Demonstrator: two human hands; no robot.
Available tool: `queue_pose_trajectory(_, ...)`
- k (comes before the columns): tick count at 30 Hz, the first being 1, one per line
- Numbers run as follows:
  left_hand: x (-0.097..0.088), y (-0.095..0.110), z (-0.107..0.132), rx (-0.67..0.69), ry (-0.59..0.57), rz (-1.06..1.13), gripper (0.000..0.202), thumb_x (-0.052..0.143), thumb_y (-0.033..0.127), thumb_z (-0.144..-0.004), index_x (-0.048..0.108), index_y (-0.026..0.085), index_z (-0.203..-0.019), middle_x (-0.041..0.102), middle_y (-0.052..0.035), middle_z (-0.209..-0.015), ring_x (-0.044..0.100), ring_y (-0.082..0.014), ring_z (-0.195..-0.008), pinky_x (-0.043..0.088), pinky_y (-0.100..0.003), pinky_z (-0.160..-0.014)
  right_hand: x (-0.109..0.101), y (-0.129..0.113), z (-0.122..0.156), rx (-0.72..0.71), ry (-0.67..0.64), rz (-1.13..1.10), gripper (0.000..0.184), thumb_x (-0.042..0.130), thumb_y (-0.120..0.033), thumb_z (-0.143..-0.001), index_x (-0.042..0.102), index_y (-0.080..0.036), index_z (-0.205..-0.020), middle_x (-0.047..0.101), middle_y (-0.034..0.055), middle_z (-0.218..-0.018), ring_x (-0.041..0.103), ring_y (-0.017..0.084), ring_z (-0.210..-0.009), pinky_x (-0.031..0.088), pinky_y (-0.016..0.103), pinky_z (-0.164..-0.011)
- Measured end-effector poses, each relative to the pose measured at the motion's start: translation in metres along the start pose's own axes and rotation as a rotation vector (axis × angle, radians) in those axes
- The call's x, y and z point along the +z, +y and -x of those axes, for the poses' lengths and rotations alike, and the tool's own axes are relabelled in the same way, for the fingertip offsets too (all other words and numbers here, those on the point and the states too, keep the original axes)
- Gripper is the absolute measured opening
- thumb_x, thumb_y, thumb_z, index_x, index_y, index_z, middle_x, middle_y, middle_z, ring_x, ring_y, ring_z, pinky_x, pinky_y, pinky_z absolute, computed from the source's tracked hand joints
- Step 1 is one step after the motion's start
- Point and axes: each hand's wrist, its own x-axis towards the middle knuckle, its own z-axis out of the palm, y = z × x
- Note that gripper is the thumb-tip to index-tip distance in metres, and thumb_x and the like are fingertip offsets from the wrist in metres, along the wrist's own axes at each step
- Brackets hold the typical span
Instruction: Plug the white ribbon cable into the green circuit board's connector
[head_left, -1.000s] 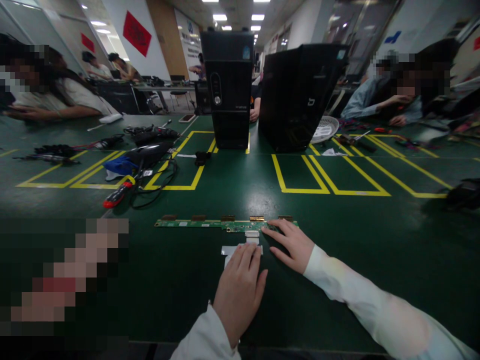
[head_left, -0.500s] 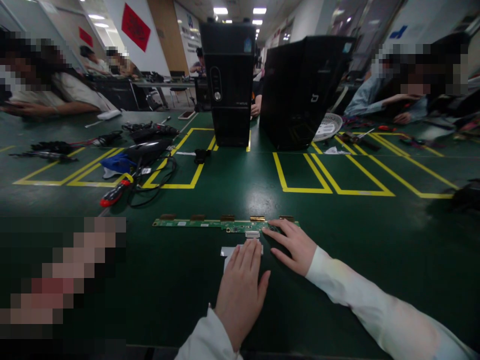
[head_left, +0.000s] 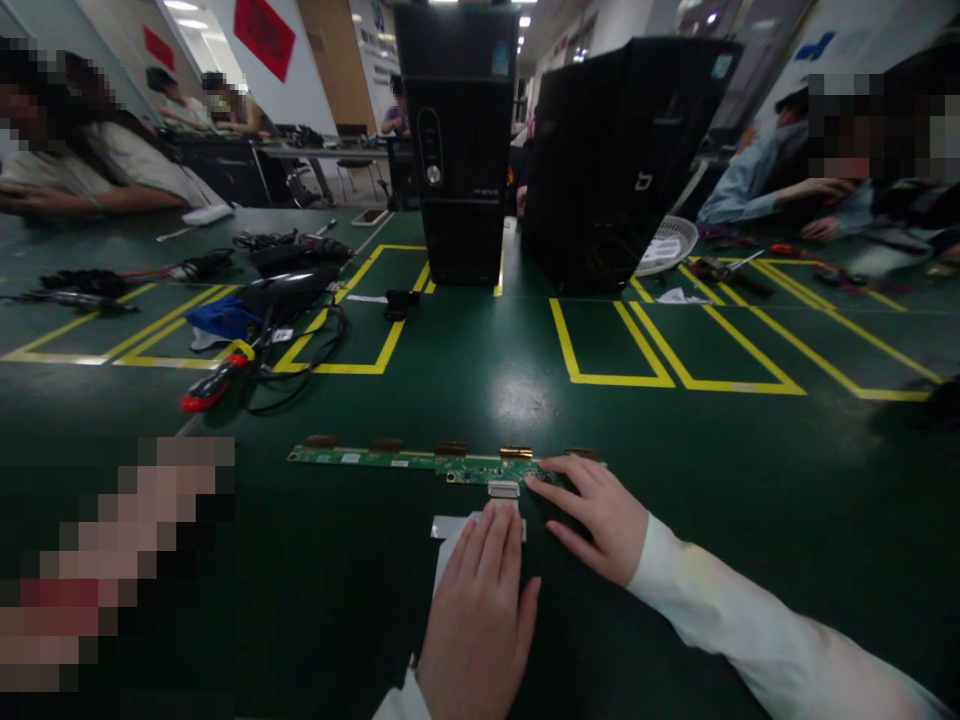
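Note:
A long narrow green circuit board (head_left: pixel 390 461) lies across the green table (head_left: pixel 720 500) in front of me. My left hand (head_left: pixel 476 610) lies flat, fingers together and stretched out, on a pale flat ribbon cable (head_left: pixel 448 528) that runs toward a white connector (head_left: pixel 503 488) on the board. My right hand (head_left: pixel 600 515) rests with spread fingers on the board's right end, fingertips beside the connector. Neither hand grips anything.
Two black computer towers (head_left: pixel 457 140) (head_left: pixel 615 160) stand at the table's far middle. A red-handled screwdriver (head_left: pixel 214 381), black cables (head_left: pixel 300 350) and a blue cloth (head_left: pixel 221 318) lie at the left. A white fan grille (head_left: pixel 666 243) sits at the right. Other people sit around the table.
The camera has tipped and moved closer, so the board and both hands sit lower in view. The hands keep their places on the cable and board.

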Motion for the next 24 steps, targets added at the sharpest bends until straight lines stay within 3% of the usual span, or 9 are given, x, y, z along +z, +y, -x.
queue_pose_trajectory(17,0.0061,0.0077,0.0029,-0.067,0.037,-0.009,0.049,0.044,0.028,-0.089,0.044,0.010,-0.134,0.052,-0.0143,-0.136,0.052,-0.0275,-0.122,0.052,-0.043,-0.092,0.0010,0.0014,0.0019,-0.001,-0.027,-0.003,0.044,0.046,-0.031,-0.090,0.050,-0.020,-0.132,0.046,0.0112,-0.138,0.041,0.026,-0.127,0.037,0.048,-0.105)
queue_pose_trajectory(24,-0.0022,0.0009,0.0021,-0.055,-0.052,0.007,0.047,0.045,0.028,-0.088,0.048,0.013,-0.133,0.054,-0.0113,-0.135,0.052,-0.0272,-0.122,0.051,-0.044,-0.094,0.0001,0.0054,0.0006,-0.012,-0.060,-0.029,0.045,0.047,-0.034,-0.090,0.049,-0.020,-0.133,0.044,0.0115,-0.139,0.040,0.025,-0.128,0.036,0.049,-0.106)
